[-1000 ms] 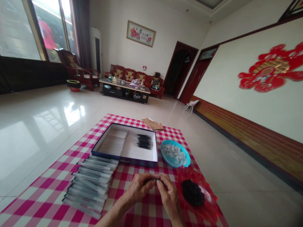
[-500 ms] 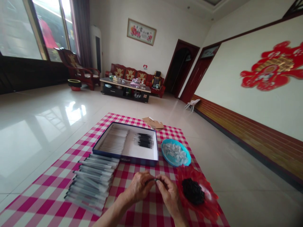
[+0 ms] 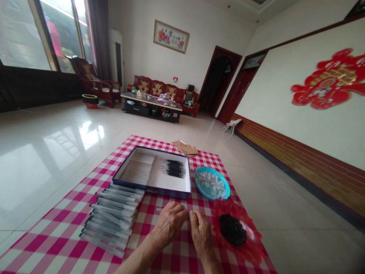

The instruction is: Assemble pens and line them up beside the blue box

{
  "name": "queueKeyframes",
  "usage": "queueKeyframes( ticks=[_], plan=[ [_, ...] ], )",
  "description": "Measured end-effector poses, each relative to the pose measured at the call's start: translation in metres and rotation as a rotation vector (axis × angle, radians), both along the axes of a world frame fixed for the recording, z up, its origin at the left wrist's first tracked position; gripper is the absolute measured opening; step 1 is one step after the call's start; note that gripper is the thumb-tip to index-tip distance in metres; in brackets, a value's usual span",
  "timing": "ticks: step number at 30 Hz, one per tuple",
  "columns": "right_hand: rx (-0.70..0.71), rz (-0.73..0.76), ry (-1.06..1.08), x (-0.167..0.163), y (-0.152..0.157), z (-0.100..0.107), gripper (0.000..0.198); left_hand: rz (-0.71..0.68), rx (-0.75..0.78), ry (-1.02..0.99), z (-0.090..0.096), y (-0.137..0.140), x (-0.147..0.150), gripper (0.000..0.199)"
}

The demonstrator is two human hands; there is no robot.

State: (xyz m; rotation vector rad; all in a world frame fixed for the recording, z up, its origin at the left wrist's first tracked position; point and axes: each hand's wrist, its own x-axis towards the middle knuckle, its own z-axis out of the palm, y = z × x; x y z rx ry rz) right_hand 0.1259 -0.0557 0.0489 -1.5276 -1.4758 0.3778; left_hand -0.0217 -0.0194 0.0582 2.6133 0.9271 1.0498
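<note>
Over the checkered cloth, my left hand (image 3: 171, 220) is closed around a thin pen (image 3: 159, 209); its pale, see-through end sticks out to the left of the fingers. My right hand (image 3: 200, 230) pinches close beside it, fingertips nearly meeting the left ones; whatever it grips is hidden. A stack of clear pens with black ends (image 3: 111, 217) lies to the left. Beyond the hands is a shallow box (image 3: 168, 193) with clear tubes (image 3: 138, 167) on its left and dark-filled refills (image 3: 175, 168) on its right. Small black parts (image 3: 232, 229) fill a red petal-edged bowl (image 3: 255, 243).
A blue bowl (image 3: 227, 195) of small whitish clear pieces (image 3: 211, 183) stands right of the box. Flattened brown cardboard (image 3: 184, 147) lies at the table's far edge. Across the tiled floor are a coffee table (image 3: 151, 108), a wooden sofa (image 3: 137, 83) and a small white chair (image 3: 232, 125).
The pen's clear end now shows left of my left hand. My hands have turned slightly, and the right fingers are drawn closer together. The bowls and box stay in place.
</note>
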Motion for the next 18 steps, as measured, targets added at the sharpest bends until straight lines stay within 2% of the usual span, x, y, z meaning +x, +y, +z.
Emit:
queueKeyframes(
  ticks=[6,13,18],
  plan=[
    [-0.005,-0.012,0.005,-0.0033,-0.0014,-0.0083,0.045,-0.001,-0.069,-0.038,-0.0037,0.0018,-0.0014,0.026],
    [0.022,0.086,-0.046,-0.001,-0.0071,-0.0021,0.025,-0.001,-0.072,-0.014,-0.0083,0.0038,-0.0023,0.026],
    [0.054,0.019,-0.089,-0.0015,-0.002,-0.0104,0.039,-0.014,-0.048,0.014,-0.0079,-0.0002,0.0005,0.026]
  ],
)
